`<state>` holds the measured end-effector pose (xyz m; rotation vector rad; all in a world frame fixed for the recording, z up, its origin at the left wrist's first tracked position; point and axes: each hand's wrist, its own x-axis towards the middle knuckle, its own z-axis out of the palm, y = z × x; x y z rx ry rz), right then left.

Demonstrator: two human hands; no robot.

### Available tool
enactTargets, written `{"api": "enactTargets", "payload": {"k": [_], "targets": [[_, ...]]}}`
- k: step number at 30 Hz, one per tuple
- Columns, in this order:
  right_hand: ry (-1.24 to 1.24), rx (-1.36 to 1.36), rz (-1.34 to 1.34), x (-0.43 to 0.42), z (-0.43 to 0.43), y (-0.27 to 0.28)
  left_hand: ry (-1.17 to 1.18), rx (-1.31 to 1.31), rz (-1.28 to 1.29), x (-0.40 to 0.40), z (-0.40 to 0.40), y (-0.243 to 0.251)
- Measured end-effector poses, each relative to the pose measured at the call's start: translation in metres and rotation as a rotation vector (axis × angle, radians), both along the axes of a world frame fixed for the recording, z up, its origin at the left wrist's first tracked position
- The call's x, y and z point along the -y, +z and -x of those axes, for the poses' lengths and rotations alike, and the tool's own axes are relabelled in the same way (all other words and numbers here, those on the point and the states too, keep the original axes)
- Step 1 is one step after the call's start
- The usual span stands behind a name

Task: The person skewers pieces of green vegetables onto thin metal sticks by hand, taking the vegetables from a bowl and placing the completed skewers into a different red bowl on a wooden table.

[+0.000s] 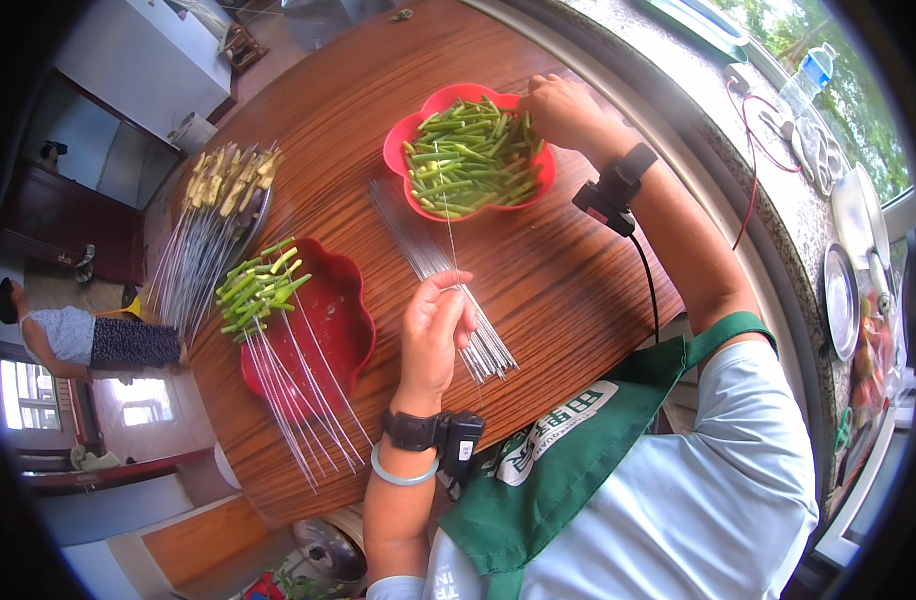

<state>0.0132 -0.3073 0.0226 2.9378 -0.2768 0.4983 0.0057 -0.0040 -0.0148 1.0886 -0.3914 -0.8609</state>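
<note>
My left hand (pixel 437 322) pinches a thin metal skewer (pixel 449 225) between thumb and fingers. The skewer's upper end crosses in front of a red scalloped bowl (pixel 395 146) full of cut green stems (pixel 473 161), which look like garlic scapes. At the bowl's far right rim, my right hand (pixel 566 109) has its fingers bent down by the stems; whether they grip one is hidden. Beneath my left hand lies a bundle of bare metal skewers (pixel 420 244). To the left, skewers threaded with green stem pieces (pixel 259 289) rest across a second red scalloped dish (pixel 338 300).
Skewers of browned, sliced food (pixel 229 184) lie on a metal plate at the wooden table's (pixel 330 157) left edge. A stone counter (pixel 788 217) on the right carries a plastic bottle (pixel 814 71), gloves (pixel 816 157) and a metal plate (pixel 840 300). Another person (pixel 75 337) stands beyond the table.
</note>
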Motion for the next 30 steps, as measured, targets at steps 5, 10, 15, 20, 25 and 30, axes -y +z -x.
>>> {"api": "enactTargets", "payload": {"k": [5, 10, 15, 20, 25, 30], "targets": [[0.073, -0.028, -0.254, 0.008, 0.005, 0.015, -0.023, 0.023, 0.009, -0.001, -0.001, -0.004], [0.037, 0.166, -0.771, -0.02, 0.018, 0.022, -0.055, 0.022, -0.014, -0.001, -0.001, -0.002], [0.061, 0.306, -1.288, -0.043, 0.012, -0.002, -0.079, 0.055, -0.031, 0.001, 0.003, 0.001], [0.127, 0.471, -1.608, -0.054, 0.003, -0.026, -0.105, 0.088, -0.066, 0.001, 0.004, -0.003], [0.188, 0.523, -1.625, -0.058, 0.003, -0.021, -0.134, 0.178, -0.098, 0.0, 0.009, 0.007], [0.22, 0.567, -1.799, -0.069, 0.002, -0.017, -0.144, 0.152, -0.036, -0.009, 0.006, 0.0]]}}
